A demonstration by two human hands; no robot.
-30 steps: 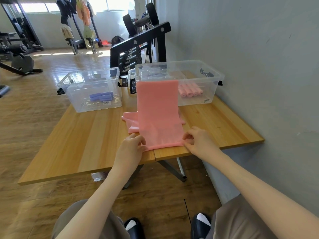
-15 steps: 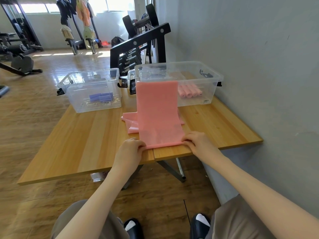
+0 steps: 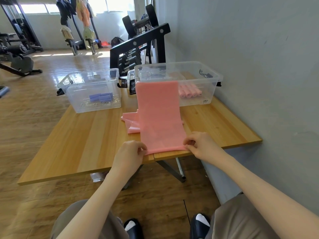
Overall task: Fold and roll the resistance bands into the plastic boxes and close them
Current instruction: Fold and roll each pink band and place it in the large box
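Note:
A long pink resistance band [image 3: 159, 116] lies flat on the wooden table [image 3: 82, 140], its far end leaning up against the right clear plastic box [image 3: 198, 80]. My left hand [image 3: 128, 154] pinches the band's near left corner at the table's front edge. My right hand [image 3: 201, 145] pinches the near right corner. More pink band [image 3: 131, 123] lies bunched under it to the left. The right box holds several rolled pink bands [image 3: 189, 91]. The left clear box [image 3: 91, 90] holds rolled blue bands [image 3: 101, 97]. Both boxes are open.
A grey wall [image 3: 259, 66] runs along the table's right side. A black dumbbell rack [image 3: 138, 49] stands behind the boxes. Gym machines stand on the wood floor at the back left. My knees and shoes are below the table's front edge.
Both hands stayed at the band's near end and shifted slightly on its corners. The near edge now sits right at the table's front edge.

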